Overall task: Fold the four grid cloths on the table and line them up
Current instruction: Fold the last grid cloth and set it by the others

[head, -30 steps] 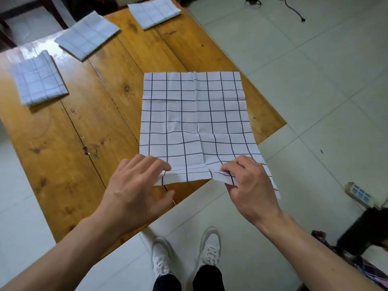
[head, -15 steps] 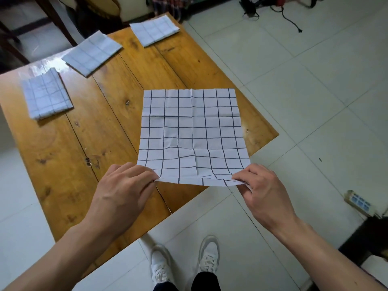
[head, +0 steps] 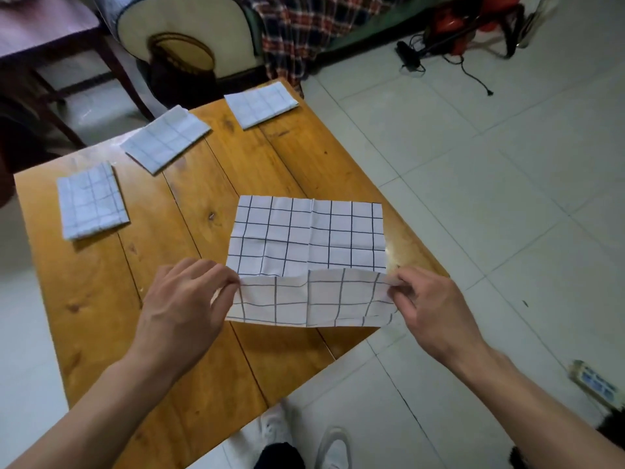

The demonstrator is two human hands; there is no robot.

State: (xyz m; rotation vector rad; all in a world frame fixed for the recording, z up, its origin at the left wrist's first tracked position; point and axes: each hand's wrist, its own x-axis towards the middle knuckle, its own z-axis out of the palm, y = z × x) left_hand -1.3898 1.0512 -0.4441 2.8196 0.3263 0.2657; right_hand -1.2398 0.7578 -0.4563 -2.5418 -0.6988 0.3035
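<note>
A white grid cloth (head: 307,238) lies on the wooden table (head: 101,299) near its right corner, its near edge lifted and turned over towards the far side. My left hand (head: 184,306) pinches the near-left corner of that cloth. My right hand (head: 429,309) pinches the near-right corner. Three folded grid cloths lie along the far side: one at the left (head: 91,201), one in the middle (head: 167,138), one at the far right corner (head: 260,104).
The table's right corner and near edge border a tiled floor (head: 473,198). A chair (head: 182,45) with a plaid blanket stands beyond the table. A power strip (head: 597,384) lies on the floor at the right. My white shoes (head: 304,438) show below.
Both hands have lifted the cloth's near edge and carried it forward over the cloth, starting a fold. The camera has tilted up, showing more of the room beyond the table.
</note>
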